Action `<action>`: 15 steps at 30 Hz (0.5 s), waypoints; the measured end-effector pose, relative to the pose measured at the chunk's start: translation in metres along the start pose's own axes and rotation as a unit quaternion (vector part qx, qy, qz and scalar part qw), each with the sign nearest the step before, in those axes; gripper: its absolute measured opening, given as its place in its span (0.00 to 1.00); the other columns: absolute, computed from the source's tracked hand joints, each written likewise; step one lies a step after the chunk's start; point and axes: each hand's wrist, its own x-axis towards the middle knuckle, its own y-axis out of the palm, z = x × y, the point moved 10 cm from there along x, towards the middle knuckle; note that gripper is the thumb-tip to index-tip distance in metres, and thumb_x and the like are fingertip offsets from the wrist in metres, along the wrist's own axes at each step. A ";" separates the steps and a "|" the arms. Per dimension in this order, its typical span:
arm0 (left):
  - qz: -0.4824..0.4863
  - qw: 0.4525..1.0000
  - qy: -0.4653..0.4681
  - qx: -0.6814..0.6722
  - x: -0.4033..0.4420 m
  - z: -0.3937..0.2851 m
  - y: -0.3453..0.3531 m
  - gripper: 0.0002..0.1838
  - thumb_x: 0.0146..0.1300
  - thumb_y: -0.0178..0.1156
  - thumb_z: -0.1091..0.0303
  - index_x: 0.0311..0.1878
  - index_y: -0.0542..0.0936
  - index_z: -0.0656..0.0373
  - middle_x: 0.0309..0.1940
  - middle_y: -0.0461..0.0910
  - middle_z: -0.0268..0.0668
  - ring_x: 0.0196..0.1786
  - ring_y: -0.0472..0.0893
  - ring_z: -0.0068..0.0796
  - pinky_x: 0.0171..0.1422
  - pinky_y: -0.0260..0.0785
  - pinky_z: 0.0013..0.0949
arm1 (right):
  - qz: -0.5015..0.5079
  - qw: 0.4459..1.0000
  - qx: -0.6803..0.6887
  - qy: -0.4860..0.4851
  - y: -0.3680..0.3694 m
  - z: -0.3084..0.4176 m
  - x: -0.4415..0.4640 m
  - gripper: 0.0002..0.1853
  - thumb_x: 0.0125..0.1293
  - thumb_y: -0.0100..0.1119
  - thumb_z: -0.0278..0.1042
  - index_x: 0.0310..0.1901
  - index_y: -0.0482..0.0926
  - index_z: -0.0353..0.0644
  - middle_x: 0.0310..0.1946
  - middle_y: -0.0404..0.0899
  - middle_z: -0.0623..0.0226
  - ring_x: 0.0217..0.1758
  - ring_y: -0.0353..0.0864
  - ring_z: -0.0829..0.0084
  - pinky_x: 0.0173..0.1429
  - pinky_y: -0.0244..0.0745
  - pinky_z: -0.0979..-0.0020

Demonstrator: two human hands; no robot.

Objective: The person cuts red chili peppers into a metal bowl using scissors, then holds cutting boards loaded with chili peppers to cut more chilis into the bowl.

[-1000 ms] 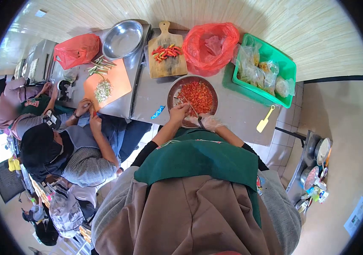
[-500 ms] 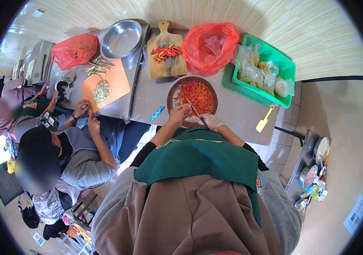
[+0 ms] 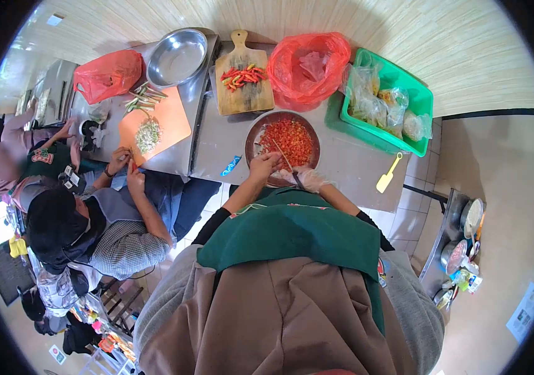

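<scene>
A round brown-rimmed bowl [image 3: 252, 132] stands at the table edge before me, full of chopped red chillies [image 3: 286, 139]. My right hand [image 3: 309, 178], in a clear plastic glove, is closed around the dark handles of a pair of scissors [image 3: 285, 157], whose thin blades point up and left over the bowl. At the bowl's near left rim my left hand [image 3: 265, 165] is closed in a pinch beside the blades. What its fingers hold is too small to make out. Behind the bowl, whole red chillies [image 3: 242, 77] lie on a wooden chopping board [image 3: 245, 103].
Beyond the bowl are a red plastic bag [image 3: 307, 62] and a green basket [image 3: 420, 147] of bagged food. A yellow spatula [image 3: 389, 175] and blue packet [image 3: 231, 165] flank it. Left, a co-worker [image 3: 123, 219] works at an orange mat [image 3: 176, 125] near a steel basin [image 3: 177, 56].
The scissor blades have tilted slightly more upright, and my left hand remains beside them. At the left, the co-workers' heads and a far co-worker's arm have shifted.
</scene>
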 end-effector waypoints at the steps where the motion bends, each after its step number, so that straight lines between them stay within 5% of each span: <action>1: -0.003 1.000 0.000 0.000 -0.002 -0.001 0.001 0.11 0.63 0.61 0.70 0.44 0.79 0.67 0.37 0.82 0.37 0.35 0.81 0.24 0.42 0.78 0.25 | 0.004 1.000 -0.009 0.009 0.000 -0.001 0.001 0.40 0.61 0.41 0.73 0.45 0.78 0.36 0.44 0.78 0.43 0.49 0.77 0.49 0.55 0.68 0.58; 11: -0.011 1.000 -0.006 0.000 -0.004 0.012 -0.007 0.11 0.63 0.60 0.71 0.46 0.78 0.67 0.39 0.81 0.37 0.36 0.81 0.27 0.42 0.78 0.24 | 0.050 0.999 -0.010 0.017 0.010 -0.001 0.001 0.37 0.59 0.46 0.71 0.50 0.77 0.39 0.48 0.77 0.45 0.52 0.76 0.50 0.56 0.68 0.58; 15: -0.021 0.999 -0.005 -0.030 -0.007 0.013 -0.014 0.10 0.64 0.60 0.71 0.45 0.78 0.67 0.37 0.81 0.36 0.36 0.81 0.26 0.43 0.78 0.25 | 0.037 0.999 0.004 -0.023 0.008 0.005 -0.003 0.43 0.57 0.42 0.77 0.50 0.78 0.41 0.45 0.79 0.44 0.54 0.76 0.49 0.60 0.66 0.57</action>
